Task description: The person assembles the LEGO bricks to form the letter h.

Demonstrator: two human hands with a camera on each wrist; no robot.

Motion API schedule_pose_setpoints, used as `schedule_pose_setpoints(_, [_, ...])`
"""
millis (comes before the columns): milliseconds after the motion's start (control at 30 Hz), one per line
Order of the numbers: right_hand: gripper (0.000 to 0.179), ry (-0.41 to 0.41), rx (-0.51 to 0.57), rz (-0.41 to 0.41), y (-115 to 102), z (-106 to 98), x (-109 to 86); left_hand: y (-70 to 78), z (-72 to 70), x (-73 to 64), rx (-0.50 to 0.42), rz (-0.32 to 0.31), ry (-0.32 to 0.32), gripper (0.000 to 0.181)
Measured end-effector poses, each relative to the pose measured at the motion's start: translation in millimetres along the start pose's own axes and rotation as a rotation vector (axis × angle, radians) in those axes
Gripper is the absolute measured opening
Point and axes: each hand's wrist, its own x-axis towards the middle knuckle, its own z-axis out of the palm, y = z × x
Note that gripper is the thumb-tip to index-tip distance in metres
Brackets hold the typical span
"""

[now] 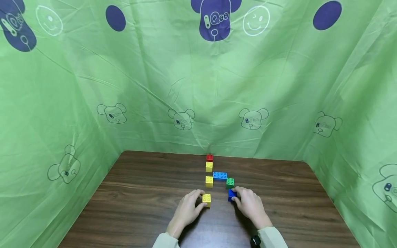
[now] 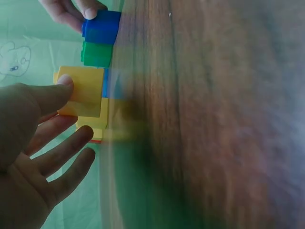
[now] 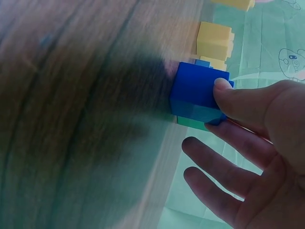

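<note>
My left hand (image 1: 187,209) pinches a yellow building block (image 1: 206,200) between thumb and index finger, its other fingers spread in the left wrist view. Opposite it, my right hand (image 1: 249,204) pinches a dark blue block (image 3: 200,90) by thumb and index finger. Just beyond the dark blue block sits a green block (image 1: 230,183). A longer light blue block (image 1: 220,176) lies diagonally behind the green one. To its left stands a second yellow block (image 1: 209,182); farther back, a third yellow block (image 1: 209,167) has a red block (image 1: 209,157) right behind it.
The blocks are on a dark wood-grain table (image 1: 139,206). Green printed fabric (image 1: 214,86) hangs behind the table and along both sides. A dark band (image 1: 255,241) is at the right wrist, by the pale sleeve (image 1: 273,237).
</note>
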Motion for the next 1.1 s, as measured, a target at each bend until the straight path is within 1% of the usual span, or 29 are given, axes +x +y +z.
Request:
schedule_pose_setpoints(167, [0.026,-0.018,0.021,0.019,0.7,-0.7,1.0,6.6,-6.9,-13.3,0.003,0.016,-0.018,0.031])
schedule_pose_setpoints(267, [0.027,-0.029,0.032,0.035,1.2,-2.6,2.4,10.6,-6.4,-18.6,0.007,0.021,-0.025,0.031])
schedule_pose_setpoints(333, [0.027,-0.03,0.032,0.046,2.1,-3.3,3.3,12.6,-3.3,-19.9,0.001,0.034,-0.024,0.031])
schedule_pose_setpoints(467, [0.027,-0.029,0.022,0.053,3.2,-3.3,3.8,15.2,5.9,-19.2,-0.024,0.041,-0.035,0.03])
schedule_pose_setpoints(633, [0.028,-0.029,0.029,0.038,1.5,0.5,0.3,16.0,13.3,-20.3,-0.048,0.0,-0.067,0.028])
schedule_pose_setpoints(767, [0.027,-0.008,0.036,0.026,0.9,3.4,-0.5,14.7,12.8,-20.1,-0.053,-0.014,-0.079,0.03])
schedule_pose_setpoints(933, [0.027,0.005,0.028,0.013,0.3,1.3,2.6,13.5,10.0,-15.1,-0.049,-0.011,-0.089,0.033])
schedule_pose_setpoints(1100, [0.027,-0.012,-0.012,-0.005,-2.0,1.4,3.8,13.2,7.2,-12.7,-0.037,-0.028,-0.119,0.036])
